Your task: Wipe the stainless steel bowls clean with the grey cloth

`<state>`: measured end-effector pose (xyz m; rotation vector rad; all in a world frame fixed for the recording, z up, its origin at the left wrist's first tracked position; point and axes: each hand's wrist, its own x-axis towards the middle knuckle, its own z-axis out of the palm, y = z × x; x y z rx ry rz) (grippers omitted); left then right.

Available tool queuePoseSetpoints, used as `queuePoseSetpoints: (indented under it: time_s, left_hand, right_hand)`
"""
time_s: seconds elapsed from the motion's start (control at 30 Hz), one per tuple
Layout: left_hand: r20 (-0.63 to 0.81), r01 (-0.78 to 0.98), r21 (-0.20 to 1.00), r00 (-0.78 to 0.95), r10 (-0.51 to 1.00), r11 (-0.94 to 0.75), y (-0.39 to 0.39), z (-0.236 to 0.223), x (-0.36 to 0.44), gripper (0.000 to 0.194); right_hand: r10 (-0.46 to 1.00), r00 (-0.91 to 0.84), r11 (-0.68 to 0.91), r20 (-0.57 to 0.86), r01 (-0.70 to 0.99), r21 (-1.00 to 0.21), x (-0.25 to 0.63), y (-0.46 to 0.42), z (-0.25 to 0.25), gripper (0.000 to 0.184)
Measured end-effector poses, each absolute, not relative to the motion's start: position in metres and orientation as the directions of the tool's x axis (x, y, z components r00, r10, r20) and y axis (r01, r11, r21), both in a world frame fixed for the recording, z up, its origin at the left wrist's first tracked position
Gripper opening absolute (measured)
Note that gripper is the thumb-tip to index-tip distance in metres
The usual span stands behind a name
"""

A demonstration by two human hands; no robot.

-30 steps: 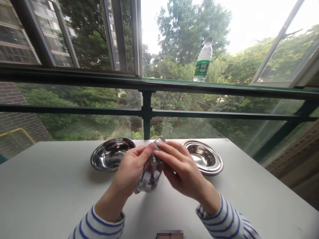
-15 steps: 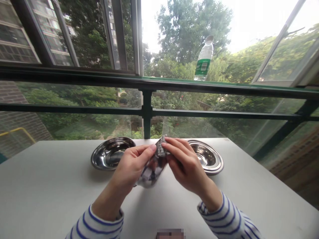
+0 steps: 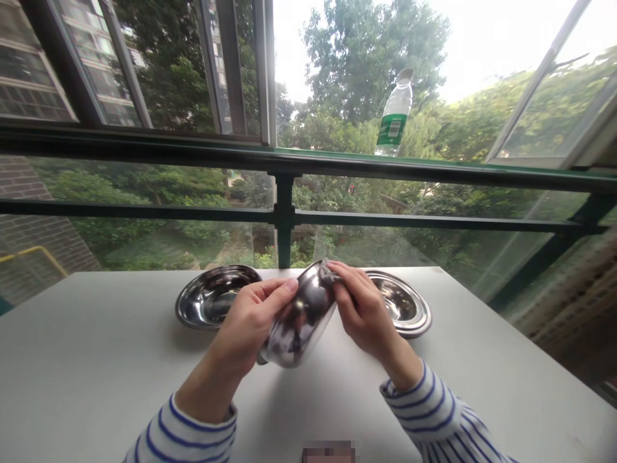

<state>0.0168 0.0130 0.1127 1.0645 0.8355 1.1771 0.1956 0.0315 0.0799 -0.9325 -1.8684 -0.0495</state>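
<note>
My left hand (image 3: 255,315) is closed on a shiny stainless steel bowl (image 3: 301,321), thumb on its outer side. The bowl is raised above the white table and tilted on its side, its curved underside towards me. In my closed right hand (image 3: 364,305) is a small grey scrubber (image 3: 328,275) that looks like steel wool, pressed to the bowl's upper right edge. My fingers hide part of the scrubber, and the bowl's inside does not show.
Two steel basins stand on the white table (image 3: 130,386): the left basin (image 3: 202,318) and the right basin (image 3: 419,315), partly behind my hands. Beyond the table runs a dark green railing (image 3: 216,154). A plastic bottle (image 3: 393,132) with a green label stands there by the window.
My right hand has moved slightly right along the bowl with the grey scrubber, so more of the bowl shows. The left hand stays nearly in place.
</note>
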Motion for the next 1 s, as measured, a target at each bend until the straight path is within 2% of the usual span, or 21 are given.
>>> queuePoseSetpoints:
  time_s: [0.07, 0.13, 0.27, 0.4, 0.7, 0.77, 0.83, 0.9, 1.0]
  left_hand:
    - [0.012, -0.314, 0.948, 0.209, 0.978, 0.056, 0.013, 0.113, 0.016, 0.018]
    - [0.009, -0.318, 0.946, 0.207, 0.978, 0.058, 0.013, 0.114, 0.016, 0.018]
    - [0.005, -0.328, 0.942, 0.207, 0.978, 0.064, 0.011, 0.116, 0.017, 0.016]
    - [0.003, -0.363, 0.929, 0.213, 0.977, 0.076, 0.01, 0.115, 0.02, 0.016]
    - [-0.009, -0.379, 0.919, 0.253, 0.967, 0.108, 0.011, 0.114, 0.021, 0.02]
    - [0.004, -0.36, 0.929, 0.253, 0.968, 0.09, 0.011, 0.112, 0.02, 0.02]
    - [0.019, -0.333, 0.941, 0.244, 0.97, 0.065, 0.011, 0.112, 0.019, 0.019]
    - [0.019, -0.315, 0.947, 0.249, 0.968, 0.062, 0.011, 0.112, 0.019, 0.019]
    - [-0.002, -0.331, 0.939, 0.26, 0.966, 0.091, 0.012, 0.113, 0.018, 0.018]
  right_hand:
    - [0.684, -0.105, 0.598, 0.722, 0.647, -0.472, 0.199, 0.039, 0.076, 0.031]
    - [0.708, -0.101, 0.568, 0.699, 0.669, -0.479, 0.201, 0.039, 0.077, 0.032]
    - [0.545, -0.289, 0.72, 0.787, 0.643, -0.263, 0.197, 0.023, 0.09, 0.035]
    - [0.414, -0.442, 0.8, 0.796, 0.594, -0.087, 0.193, 0.01, 0.098, 0.041]
    - [0.359, -0.568, 0.836, 0.741, 0.549, 0.016, 0.186, 0.006, 0.095, 0.042]
    - [0.362, -0.533, 0.833, 0.765, 0.554, -0.008, 0.187, 0.008, 0.095, 0.039]
    - [0.408, -0.442, 0.809, 0.799, 0.58, -0.092, 0.19, 0.013, 0.093, 0.036]
    - [0.502, -0.309, 0.756, 0.808, 0.61, -0.236, 0.195, 0.021, 0.09, 0.033]
    - [0.664, -0.108, 0.63, 0.74, 0.614, -0.476, 0.202, 0.032, 0.085, 0.03]
